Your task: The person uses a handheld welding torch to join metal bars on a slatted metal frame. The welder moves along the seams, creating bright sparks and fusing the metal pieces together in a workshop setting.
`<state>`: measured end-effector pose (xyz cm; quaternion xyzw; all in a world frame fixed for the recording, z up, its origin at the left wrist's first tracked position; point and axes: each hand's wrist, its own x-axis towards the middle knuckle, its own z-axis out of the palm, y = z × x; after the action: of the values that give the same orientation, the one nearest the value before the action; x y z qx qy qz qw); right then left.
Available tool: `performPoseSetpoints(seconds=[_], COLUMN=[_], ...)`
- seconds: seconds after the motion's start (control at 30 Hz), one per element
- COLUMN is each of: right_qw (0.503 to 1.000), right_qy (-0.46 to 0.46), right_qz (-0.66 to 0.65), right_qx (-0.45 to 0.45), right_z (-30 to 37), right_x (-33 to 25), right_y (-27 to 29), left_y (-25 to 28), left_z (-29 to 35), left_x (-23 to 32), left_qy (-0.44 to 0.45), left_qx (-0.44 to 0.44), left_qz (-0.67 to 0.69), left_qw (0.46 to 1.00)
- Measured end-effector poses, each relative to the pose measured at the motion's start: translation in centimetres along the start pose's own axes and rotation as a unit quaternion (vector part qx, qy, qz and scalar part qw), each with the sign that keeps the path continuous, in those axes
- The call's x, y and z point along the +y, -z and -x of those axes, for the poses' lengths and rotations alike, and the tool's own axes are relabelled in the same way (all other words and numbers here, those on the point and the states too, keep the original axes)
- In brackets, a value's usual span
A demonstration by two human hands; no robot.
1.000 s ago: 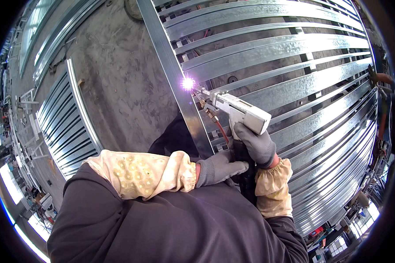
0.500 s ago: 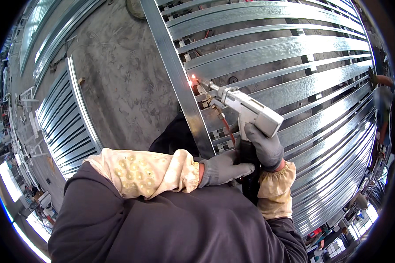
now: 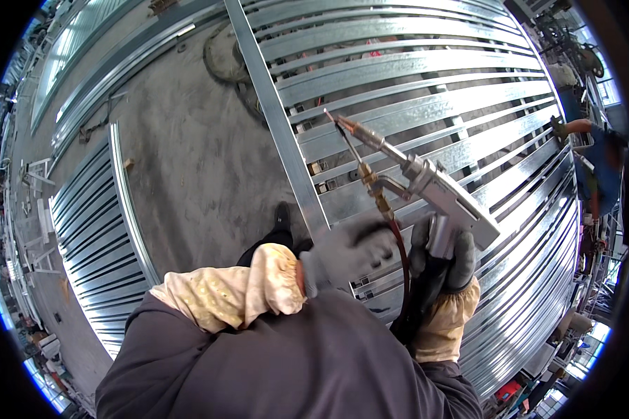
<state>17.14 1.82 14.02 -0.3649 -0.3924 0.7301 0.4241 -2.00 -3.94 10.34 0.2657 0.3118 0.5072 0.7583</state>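
Note:
My right hand (image 3: 444, 255), in a grey glove, is wrapped round the grip of a silver handheld laser welding gun (image 3: 454, 202). The gun's copper tip (image 3: 346, 126) points up and left, with a small pinkish glow at its end. Beside the nozzle sits a brass wire-feed tube (image 3: 376, 188), from which a dark red hose (image 3: 403, 258) runs down. My gloved left hand (image 3: 349, 251) is blurred by motion left of the hose, thumb and fingers apart, holding nothing I can see. Under the gun lies a galvanized steel frame of parallel slats, edged by a long side rail (image 3: 279, 133).
A smaller slatted panel (image 3: 94, 230) lies to the left on the grey concrete floor (image 3: 189, 153). Long metal profiles (image 3: 105, 84) lie at upper left. A coiled hose (image 3: 223, 59) rests beside the rail. At the far right, another person's gloved hand (image 3: 559, 129) touches the frame.
The gun has lifted off the rail joint and swung right, nearer me; the bright weld spots are gone. My left hand has come away from the gun's lower end. The view has shifted slightly.

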Motion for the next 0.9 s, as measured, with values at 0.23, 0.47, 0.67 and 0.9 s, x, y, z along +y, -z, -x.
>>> performPoseSetpoints(seconds=[0.23,0.47,0.67,0.9], right_qw=[0.985,0.982,0.985,0.91], right_qy=[0.01,-0.011,-0.022,0.217], right_qz=[-0.16,-0.174,-0.073,-0.164], right_qx=[-0.056,-0.072,0.152,0.313], right_z=[5.1,8.8,14.5,17.9], right_x=[-0.3,0.6,-1.5,-0.9], right_y=[-2.2,-2.1,-4.9,-8.0], left_y=[-1.6,-4.5,-5.4,-7.9], left_z=[2.8,5.8,6.5,6.1], left_x=[6.0,6.6,5.9,8.0], left_qy=[-0.226,-0.219,-0.233,-0.196], left_qx=[0.033,0.077,0.038,-0.082], left_qz=[0.002,-0.005,-0.041,0.004], left_qw=[0.974,0.973,0.971,0.977])
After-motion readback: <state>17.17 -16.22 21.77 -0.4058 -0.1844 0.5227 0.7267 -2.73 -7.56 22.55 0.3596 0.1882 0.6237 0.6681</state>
